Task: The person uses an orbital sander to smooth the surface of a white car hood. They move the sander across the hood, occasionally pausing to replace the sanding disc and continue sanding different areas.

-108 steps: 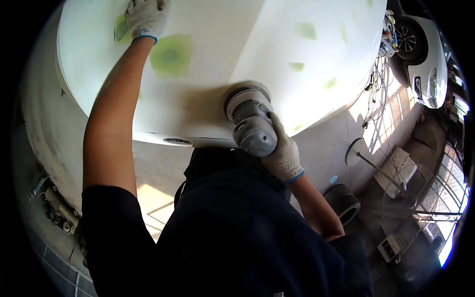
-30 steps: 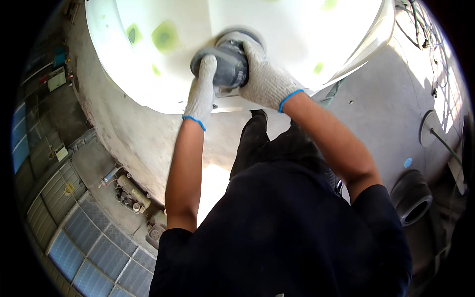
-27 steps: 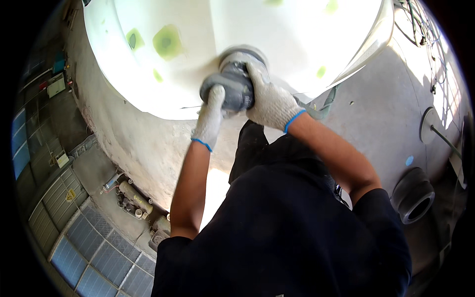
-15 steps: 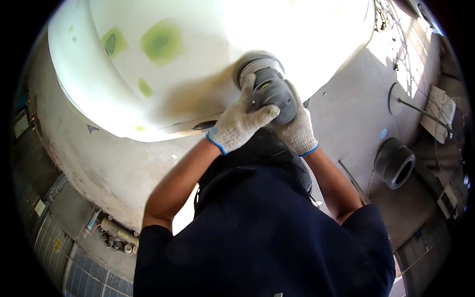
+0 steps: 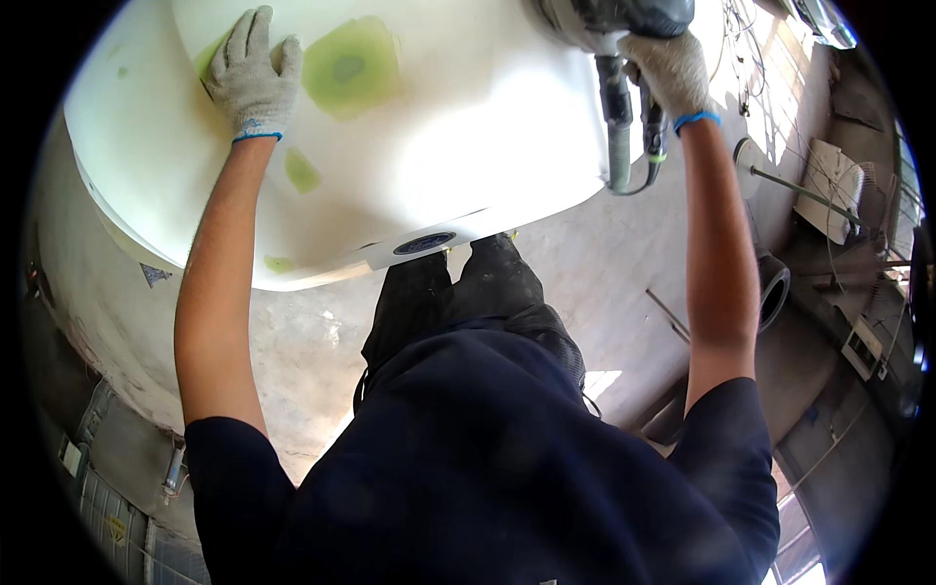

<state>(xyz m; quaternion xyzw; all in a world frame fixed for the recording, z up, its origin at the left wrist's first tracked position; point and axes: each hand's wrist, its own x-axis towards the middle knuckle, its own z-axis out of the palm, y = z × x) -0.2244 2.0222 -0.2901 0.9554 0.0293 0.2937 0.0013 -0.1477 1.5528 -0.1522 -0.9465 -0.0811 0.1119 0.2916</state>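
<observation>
In front of me spreads a white car hood [image 5: 439,146] with several green filler patches [image 5: 356,68] and an oval badge [image 5: 424,243] at its near edge. My left hand [image 5: 254,78], in a pale knit glove with a blue cuff, lies on the panel with fingers stretched, partly over a green patch. At the upper right, my gloved right hand [image 5: 673,73] grips a dark power sander [image 5: 634,15]. A hose and cable [image 5: 617,127] hang from the sander toward me. The sander's top is cut off by the picture's upper edge, and its pad is mostly hidden.
A grey concrete floor [image 5: 546,283] surrounds the panel. To the right are a tyre [image 5: 773,292], a round-based stand [image 5: 749,166] with a green pole, a pale flat box [image 5: 829,190] and loose cables [image 5: 746,58]. Pipework [image 5: 175,468] shows at lower left.
My left hand has let go of the sander and moved left onto the panel. The right hand has carried the sander up and to the right. The view has shifted somewhat.
</observation>
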